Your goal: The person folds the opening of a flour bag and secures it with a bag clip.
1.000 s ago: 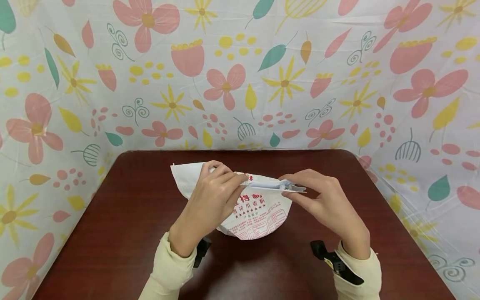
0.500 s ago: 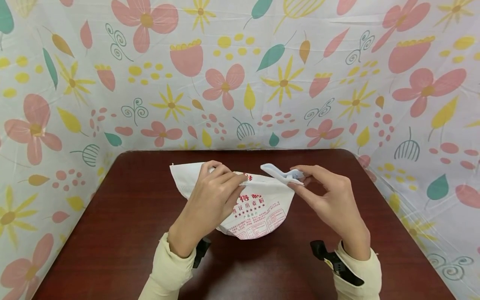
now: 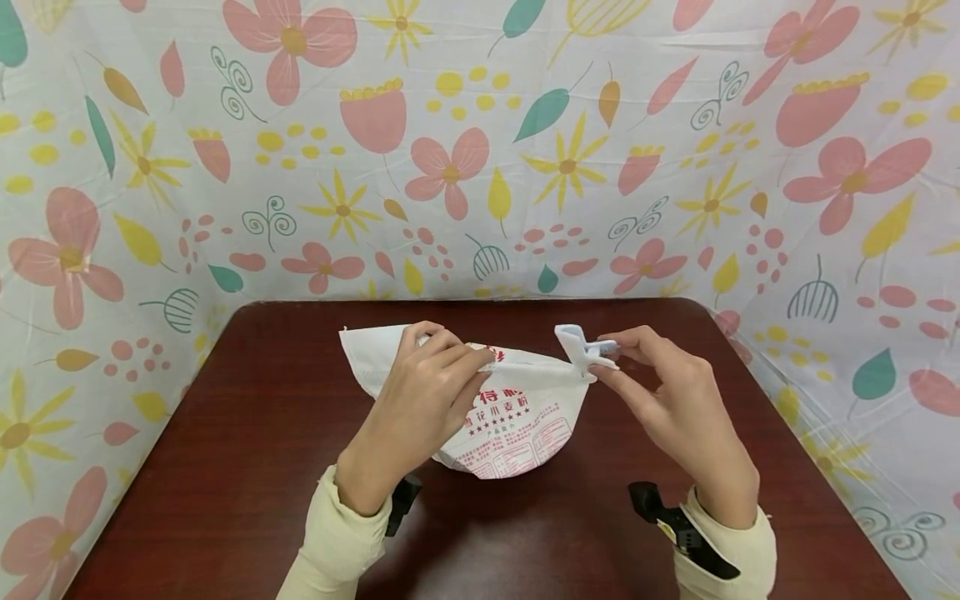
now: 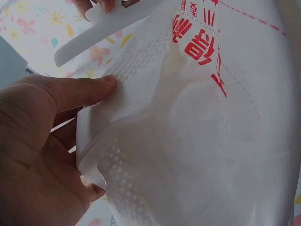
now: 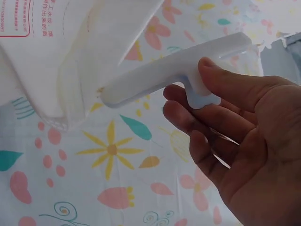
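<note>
A white flour bag (image 3: 517, 417) with red printing sits on the table, its top folded over. My left hand (image 3: 431, 383) grips the folded top; in the left wrist view the thumb lies on the near side of the fold (image 4: 96, 127) and fingers curl behind it. My right hand (image 3: 667, 392) pinches a pale bag clip (image 3: 581, 346) by its handles, thumb on one side and fingers on the other. In the right wrist view the long bar of the clip (image 5: 174, 66) lies close beside the bag (image 5: 70, 61). The clip overlaps the bag's right corner in the head view.
The dark red-brown table (image 3: 247, 433) has rounded far corners. Behind and at both sides hangs a white cloth (image 3: 450, 250) printed with flowers and leaves. A black strap with a camera (image 3: 682, 533) is on the right wrist.
My right hand has drawn the clip off the bag's top fold toward the right and turned it, so its bar now points away. The left hand and bag have stayed in place.
</note>
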`<state>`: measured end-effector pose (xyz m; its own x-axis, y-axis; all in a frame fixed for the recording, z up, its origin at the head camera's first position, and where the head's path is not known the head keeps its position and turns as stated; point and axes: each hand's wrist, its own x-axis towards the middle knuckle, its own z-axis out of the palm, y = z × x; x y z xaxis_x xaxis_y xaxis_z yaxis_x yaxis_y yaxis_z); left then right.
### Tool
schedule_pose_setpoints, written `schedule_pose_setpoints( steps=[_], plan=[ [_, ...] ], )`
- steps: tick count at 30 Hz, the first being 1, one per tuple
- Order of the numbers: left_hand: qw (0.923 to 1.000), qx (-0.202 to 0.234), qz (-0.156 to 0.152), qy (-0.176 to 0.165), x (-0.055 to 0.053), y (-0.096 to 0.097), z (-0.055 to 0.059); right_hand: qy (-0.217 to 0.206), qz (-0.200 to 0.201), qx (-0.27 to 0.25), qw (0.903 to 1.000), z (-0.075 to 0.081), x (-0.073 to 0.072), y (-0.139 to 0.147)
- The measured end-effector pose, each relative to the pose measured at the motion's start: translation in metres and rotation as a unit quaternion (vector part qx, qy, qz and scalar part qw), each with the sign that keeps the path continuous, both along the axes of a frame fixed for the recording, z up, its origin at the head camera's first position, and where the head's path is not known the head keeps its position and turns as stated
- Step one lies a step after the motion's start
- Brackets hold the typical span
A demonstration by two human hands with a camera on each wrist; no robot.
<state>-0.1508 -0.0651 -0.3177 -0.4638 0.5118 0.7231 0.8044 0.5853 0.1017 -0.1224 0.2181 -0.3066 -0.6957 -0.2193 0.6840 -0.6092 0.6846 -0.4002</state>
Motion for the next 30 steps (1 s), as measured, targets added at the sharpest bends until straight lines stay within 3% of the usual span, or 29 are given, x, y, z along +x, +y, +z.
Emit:
schedule_pose_setpoints(
  steps=[9, 25, 30],
  plan=[
    [1.0, -0.003, 0.002, 0.003, 0.0006, 0.0001, 0.0004, 0.036, -0.002, 0.003, 0.9994, 0.0015, 0.0059, 0.0046],
    [0.9999, -0.007, -0.003, 0.009, 0.0015, 0.0004, 0.0014, -0.01, 0.055, 0.012, 0.9984, 0.0046, 0.0088, 0.0037],
    [0.9999, -0.007, -0.001, 0.008, 0.0019, 0.0005, 0.0011, -0.001, 0.06, 0.011, 0.9981, 0.0027, 0.0084, 0.0033]
  ],
)
